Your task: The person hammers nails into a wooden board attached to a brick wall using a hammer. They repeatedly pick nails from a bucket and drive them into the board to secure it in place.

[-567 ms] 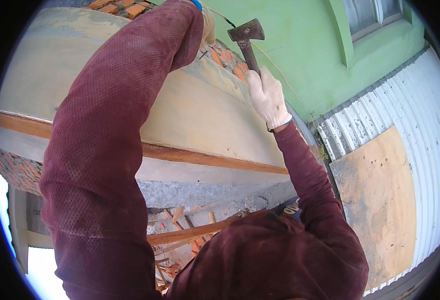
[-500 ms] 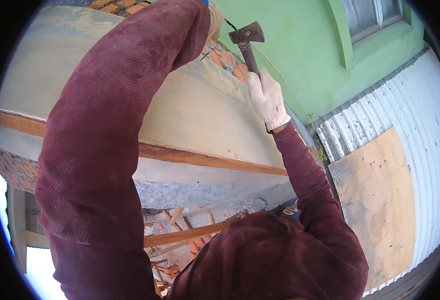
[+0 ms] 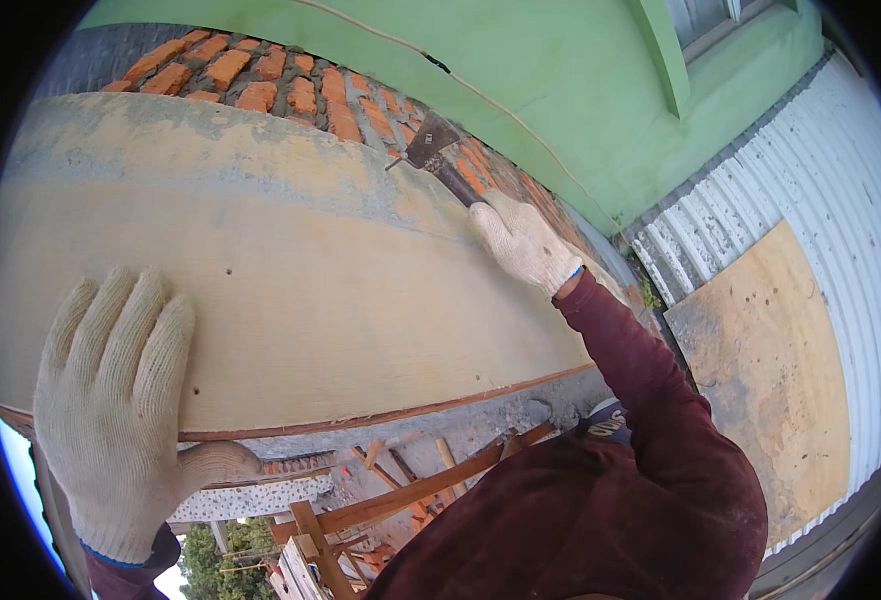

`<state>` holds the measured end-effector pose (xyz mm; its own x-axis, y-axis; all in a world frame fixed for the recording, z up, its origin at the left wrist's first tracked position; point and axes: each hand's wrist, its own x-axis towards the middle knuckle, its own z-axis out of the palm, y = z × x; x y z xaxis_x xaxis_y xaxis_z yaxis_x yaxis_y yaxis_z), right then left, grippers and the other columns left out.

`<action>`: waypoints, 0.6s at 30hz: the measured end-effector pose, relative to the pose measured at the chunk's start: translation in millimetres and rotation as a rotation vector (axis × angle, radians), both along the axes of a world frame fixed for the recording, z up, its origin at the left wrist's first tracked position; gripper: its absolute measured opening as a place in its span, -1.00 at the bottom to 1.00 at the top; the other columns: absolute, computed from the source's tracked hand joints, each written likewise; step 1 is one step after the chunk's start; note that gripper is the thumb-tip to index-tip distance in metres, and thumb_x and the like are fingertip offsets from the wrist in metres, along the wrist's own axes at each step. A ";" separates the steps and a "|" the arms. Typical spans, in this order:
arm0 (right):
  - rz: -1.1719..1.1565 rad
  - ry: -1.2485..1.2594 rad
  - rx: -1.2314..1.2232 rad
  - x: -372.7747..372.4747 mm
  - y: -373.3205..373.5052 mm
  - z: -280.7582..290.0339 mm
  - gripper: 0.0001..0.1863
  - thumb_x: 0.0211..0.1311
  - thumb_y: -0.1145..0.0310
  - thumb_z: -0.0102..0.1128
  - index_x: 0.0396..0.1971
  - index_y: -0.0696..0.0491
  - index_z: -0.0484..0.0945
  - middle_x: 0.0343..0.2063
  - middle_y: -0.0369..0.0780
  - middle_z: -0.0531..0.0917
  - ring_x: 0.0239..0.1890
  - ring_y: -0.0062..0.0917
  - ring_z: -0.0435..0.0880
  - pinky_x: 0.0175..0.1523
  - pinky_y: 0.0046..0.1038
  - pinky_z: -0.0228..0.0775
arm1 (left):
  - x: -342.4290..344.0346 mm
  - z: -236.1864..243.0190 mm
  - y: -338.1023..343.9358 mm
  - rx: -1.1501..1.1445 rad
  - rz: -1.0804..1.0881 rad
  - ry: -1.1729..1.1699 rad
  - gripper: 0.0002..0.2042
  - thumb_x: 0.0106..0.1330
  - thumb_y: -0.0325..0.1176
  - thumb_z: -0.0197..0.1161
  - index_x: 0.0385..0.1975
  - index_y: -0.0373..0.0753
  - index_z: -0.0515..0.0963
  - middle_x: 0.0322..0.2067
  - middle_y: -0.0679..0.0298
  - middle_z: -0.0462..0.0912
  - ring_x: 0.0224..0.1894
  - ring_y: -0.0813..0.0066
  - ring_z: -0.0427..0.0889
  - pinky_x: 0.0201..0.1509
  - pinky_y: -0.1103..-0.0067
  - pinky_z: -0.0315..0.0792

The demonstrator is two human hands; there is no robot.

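Observation:
My right hand point(image 3: 525, 240), in a white knitted glove, is closed around the handle of a hatchet point(image 3: 440, 158). The hatchet's dark metal head is over the far edge of a pale plywood board point(image 3: 290, 290), beside a thin dark nail point(image 3: 393, 164) that sticks out there. Whether head and nail touch, I cannot tell. My left hand point(image 3: 120, 400), gloved alike, lies at the board's near left edge. Its fingers stretch flat over the face, and the thumb is spread out below the edge.
Rough brickwork point(image 3: 260, 75) runs behind the board, up to a green wall point(image 3: 560, 70) with a cable point(image 3: 505, 100). To the right are white corrugated sheets point(image 3: 790, 170) and a stained plywood sheet point(image 3: 760, 370). Below, wooden beams point(image 3: 410, 497) stand over rubble.
My left arm has come down from the far side, and that hand now lies on the board's near left edge. My right hand has lowered the hatchet toward the nail.

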<state>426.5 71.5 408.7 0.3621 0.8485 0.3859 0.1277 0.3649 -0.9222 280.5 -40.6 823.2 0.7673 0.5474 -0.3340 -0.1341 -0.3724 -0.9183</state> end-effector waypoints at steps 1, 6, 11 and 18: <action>0.032 0.021 0.050 -3.7 -3.1 12.0 -0.48 0.56 0.03 -0.16 0.21 0.13 0.45 -0.27 0.09 0.60 -0.19 0.03 0.58 -0.03 -0.11 0.41 | 4.0 2.7 -1.8 0.002 0.030 -0.006 0.21 -0.40 0.63 0.23 0.13 -0.40 0.56 0.17 -0.15 0.59 0.30 -0.19 0.51 0.48 0.04 0.27; 0.194 0.086 -0.011 -1.5 0.9 16.0 -0.51 0.53 0.11 -0.10 0.23 0.14 0.45 -0.21 0.12 0.64 -0.16 0.03 0.63 0.00 -0.07 0.42 | 8.3 1.5 2.4 -0.010 0.047 0.049 0.14 -0.13 0.67 0.21 0.10 -0.43 0.58 0.08 -0.20 0.64 0.19 -0.21 0.62 0.35 -0.01 0.41; -0.027 0.132 0.066 -7.1 -5.9 1.8 -0.60 0.51 0.16 -0.01 0.03 0.19 0.54 -0.40 0.08 0.61 -0.33 -0.01 0.61 -0.18 -0.11 0.43 | 30.5 -4.6 14.4 -0.014 -0.127 0.180 -0.15 0.31 0.53 -0.05 0.01 -0.23 0.70 -0.02 0.19 0.78 0.01 0.24 0.78 0.07 0.37 0.68; -0.150 0.168 0.117 12.8 -26.7 16.3 -0.66 0.42 0.29 0.11 -0.04 0.28 0.52 -0.46 0.09 0.58 -0.44 0.05 0.62 -0.34 -0.17 0.43 | 25.7 -2.2 12.9 -0.021 -0.069 0.119 -0.07 0.18 0.58 0.03 0.02 -0.31 0.66 0.00 0.04 0.73 0.05 0.09 0.74 0.11 0.24 0.62</action>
